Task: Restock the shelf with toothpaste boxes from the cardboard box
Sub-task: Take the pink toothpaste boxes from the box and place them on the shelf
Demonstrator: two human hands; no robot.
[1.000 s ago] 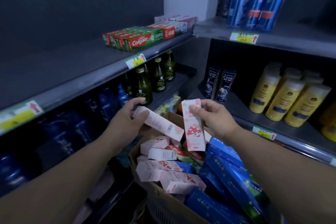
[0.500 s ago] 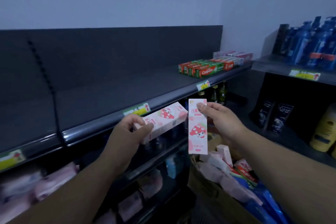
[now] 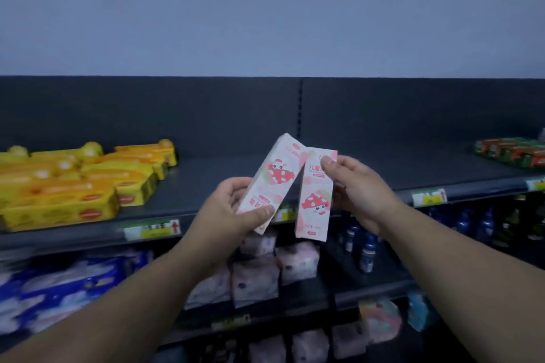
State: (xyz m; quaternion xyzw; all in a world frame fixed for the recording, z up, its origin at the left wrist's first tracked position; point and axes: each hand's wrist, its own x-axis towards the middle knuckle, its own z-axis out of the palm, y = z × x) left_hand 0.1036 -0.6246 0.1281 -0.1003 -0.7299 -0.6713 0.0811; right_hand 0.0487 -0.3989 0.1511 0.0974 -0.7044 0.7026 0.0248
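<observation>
I hold two pink toothpaste boxes with a red mushroom figure in front of the dark top shelf (image 3: 368, 183). My left hand (image 3: 236, 212) grips the lower end of one box (image 3: 275, 177), which tilts up to the right. My right hand (image 3: 358, 186) pinches the upper part of the other box (image 3: 315, 197), which stands nearly upright. The top ends of the two boxes touch. The cardboard box is out of view.
Yellow boxes (image 3: 73, 186) fill the shelf's left part. Green and red toothpaste boxes (image 3: 513, 152) lie at its far right. Price tags (image 3: 152, 228) line the shelf edge. Below are blue packs (image 3: 67, 283), pink packs (image 3: 259, 277) and blue bottles (image 3: 365, 247).
The view has swung left along the shelf, away from the cardboard box. Both hands have lifted their pink boxes up in front of the top shelf and brought them together.
</observation>
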